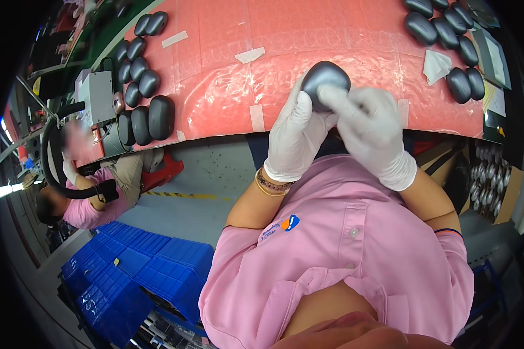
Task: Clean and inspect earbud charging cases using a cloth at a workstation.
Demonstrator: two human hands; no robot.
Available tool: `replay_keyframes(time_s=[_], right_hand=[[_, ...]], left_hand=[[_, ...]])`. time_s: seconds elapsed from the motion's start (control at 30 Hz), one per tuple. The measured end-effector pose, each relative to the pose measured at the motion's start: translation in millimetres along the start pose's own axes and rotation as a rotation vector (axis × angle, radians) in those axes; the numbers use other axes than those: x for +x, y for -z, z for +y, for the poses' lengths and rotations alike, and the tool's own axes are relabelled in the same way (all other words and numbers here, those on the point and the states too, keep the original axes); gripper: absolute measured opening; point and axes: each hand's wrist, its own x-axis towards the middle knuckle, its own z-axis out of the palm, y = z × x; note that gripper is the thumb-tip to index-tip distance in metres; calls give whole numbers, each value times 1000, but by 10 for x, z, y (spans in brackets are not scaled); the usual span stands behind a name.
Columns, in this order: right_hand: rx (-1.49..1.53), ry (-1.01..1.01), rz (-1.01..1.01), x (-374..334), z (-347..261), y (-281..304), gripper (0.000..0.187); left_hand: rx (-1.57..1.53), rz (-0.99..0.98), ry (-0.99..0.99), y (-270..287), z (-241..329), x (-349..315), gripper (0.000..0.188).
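In front of my chest, above the table's near edge, my left hand (297,131) in a white glove grips a smooth dark grey case (325,74) with a rounded, nearly triangular face. Its thumb lies along the case's left side, and the other fingers are mostly hidden behind it. My right hand (371,125), gloved too, is closed, with a bent finger touching the front of the case. That hand is slightly blurred, and whether its folded fingers hold anything is hidden.
Similar dark cases (138,68) stand in groups on the pink-covered table (215,75) at left, and more (446,32) at right beside a white cloth (436,66). A grey box (99,96) borders the left group. Another person (96,198) sits at left near blue crates (140,262).
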Motion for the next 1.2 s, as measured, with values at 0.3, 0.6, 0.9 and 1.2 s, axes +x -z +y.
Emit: replay_keyframes(time_s=[0.3, 0.6, 0.9, 1.2], right_hand=[[-4, 72, -39, -62, -50, -16, 49], [293, -58, -249, 159, 213, 202, 38], [0, 178, -232, 230, 209, 145, 39], [302, -109, -12, 213, 167, 109, 39]], left_hand=[[148, 4, -22, 12, 12, -41, 55], [646, -17, -289, 64, 16, -17, 76], [1334, -8, -562, 78, 210, -62, 90], [41, -39, 70, 191, 187, -65, 64]])
